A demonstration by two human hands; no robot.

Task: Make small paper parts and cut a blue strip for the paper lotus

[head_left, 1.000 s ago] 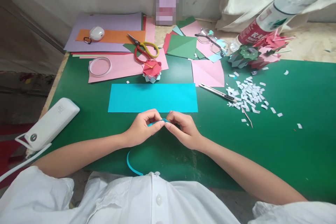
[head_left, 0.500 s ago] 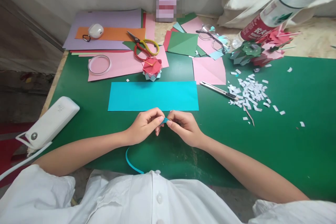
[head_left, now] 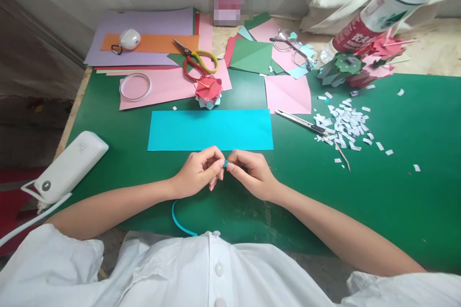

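My left hand (head_left: 200, 171) and my right hand (head_left: 248, 172) meet fingertip to fingertip just above the green mat (head_left: 378, 192). Both pinch a narrow cyan paper strip (head_left: 225, 163), of which only a small folded bit shows between the fingers. The strip's loose end (head_left: 180, 223) curls down by my white shirt. A wide cyan paper rectangle (head_left: 211, 129) lies flat right behind my hands.
A red folded paper ball (head_left: 208, 91), red-and-yellow scissors (head_left: 196, 61), a tape ring (head_left: 135, 87) and coloured sheets lie at the back. A craft knife (head_left: 300, 122) and several white paper scraps (head_left: 342, 127) sit right. A white case (head_left: 70, 165) lies left. Glasses (head_left: 293, 48) and a bottle (head_left: 382, 14) rest far right.
The visible piece of cyan strip between my fingertips has shrunk as my fingers closed in on it. The view has shifted slightly; my hands stay in the same place.
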